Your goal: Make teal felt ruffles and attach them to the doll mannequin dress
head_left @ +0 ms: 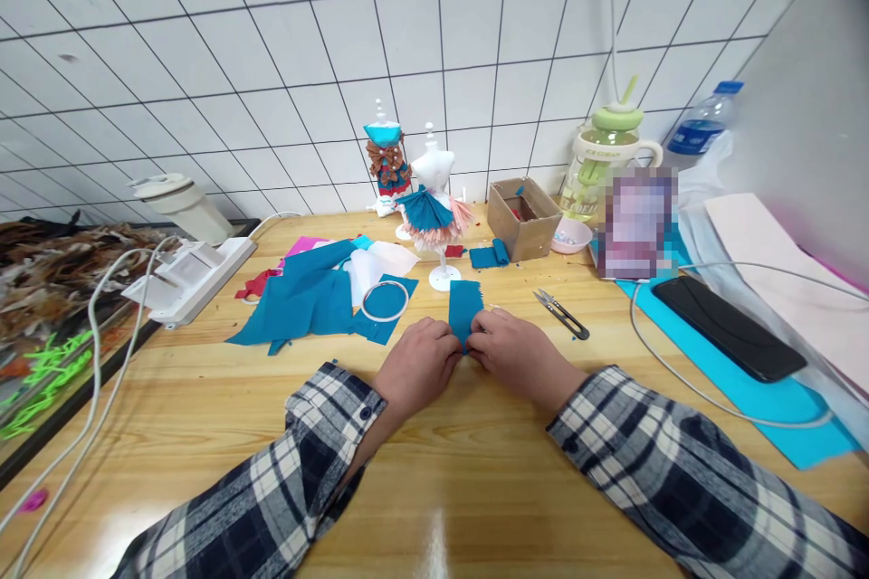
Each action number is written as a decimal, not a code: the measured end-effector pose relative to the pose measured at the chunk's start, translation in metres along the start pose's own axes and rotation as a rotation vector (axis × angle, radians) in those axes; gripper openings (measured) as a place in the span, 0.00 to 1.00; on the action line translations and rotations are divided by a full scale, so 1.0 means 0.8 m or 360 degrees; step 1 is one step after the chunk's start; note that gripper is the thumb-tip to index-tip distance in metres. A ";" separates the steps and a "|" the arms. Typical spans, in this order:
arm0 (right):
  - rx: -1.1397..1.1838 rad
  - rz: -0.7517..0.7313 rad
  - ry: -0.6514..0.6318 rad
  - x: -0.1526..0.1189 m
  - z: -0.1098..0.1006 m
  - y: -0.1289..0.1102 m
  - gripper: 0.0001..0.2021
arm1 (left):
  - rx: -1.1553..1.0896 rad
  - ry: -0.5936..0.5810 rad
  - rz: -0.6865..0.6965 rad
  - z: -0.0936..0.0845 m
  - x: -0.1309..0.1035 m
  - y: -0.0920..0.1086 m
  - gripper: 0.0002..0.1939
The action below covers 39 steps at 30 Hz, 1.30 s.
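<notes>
A narrow strip of teal fabric (465,303) with a frayed right edge lies on the wooden table, its near end pinched between my two hands. My left hand (422,362) grips the left side of that end, and my right hand (512,351) grips the right side, fingertips nearly touching. Just beyond the strip stands a small white mannequin (434,167) wearing a teal and pink pleated skirt (429,213). To the right of my right hand lie thread snips (562,315). A metal ring (385,301) rests on teal cloth left of the strip.
Larger teal fabric (305,294) spreads at left near a white power strip (204,280). Behind stand a second dressed mannequin (386,158), a cardboard box (522,231), a pink bowl (571,237) and a green-lidded bottle (597,154). A black phone (730,327) and cables lie at right.
</notes>
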State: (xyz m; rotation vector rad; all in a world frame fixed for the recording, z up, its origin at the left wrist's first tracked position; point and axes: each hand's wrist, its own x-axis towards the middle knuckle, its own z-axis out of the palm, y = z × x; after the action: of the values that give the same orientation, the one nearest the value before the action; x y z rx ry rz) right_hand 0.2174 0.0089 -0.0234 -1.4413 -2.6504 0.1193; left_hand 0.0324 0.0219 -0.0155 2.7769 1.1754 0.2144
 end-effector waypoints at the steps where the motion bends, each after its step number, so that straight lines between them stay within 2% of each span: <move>1: -0.0003 -0.0009 -0.0006 0.000 -0.001 0.000 0.08 | -0.0003 0.0018 0.0030 0.000 0.000 0.000 0.10; 8: -0.0011 -0.0008 -0.0013 -0.001 0.000 0.000 0.07 | -0.0002 -0.0035 -0.0012 0.002 -0.002 -0.002 0.08; 12: -0.0010 -0.0022 0.0011 -0.001 -0.001 0.000 0.09 | -0.0017 -0.0067 0.0000 0.002 -0.001 -0.001 0.10; 19: -0.0017 0.0009 -0.0026 -0.002 -0.003 -0.002 0.05 | 0.0029 -0.0013 0.0050 0.000 -0.001 -0.001 0.10; 24: 0.0008 0.0013 -0.0063 -0.001 -0.003 -0.001 0.07 | -0.0031 -0.0035 0.0003 0.003 -0.001 -0.003 0.11; 28: -0.0043 -0.0021 -0.0018 -0.001 -0.003 -0.001 0.09 | -0.0036 -0.0034 0.0004 0.006 0.000 -0.004 0.12; 34: -0.0075 0.0021 -0.0071 -0.001 -0.003 -0.002 0.06 | -0.0025 0.0022 0.0059 0.002 -0.001 -0.003 0.11; 39: -0.0025 0.0019 -0.0034 -0.001 0.000 -0.001 0.05 | -0.0046 -0.0040 0.0032 0.001 -0.001 -0.003 0.12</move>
State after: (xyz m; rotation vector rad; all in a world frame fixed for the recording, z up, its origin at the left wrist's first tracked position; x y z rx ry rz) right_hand 0.2172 0.0076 -0.0237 -1.4688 -2.6662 0.1161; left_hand 0.0304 0.0228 -0.0165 2.7593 1.1304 0.1961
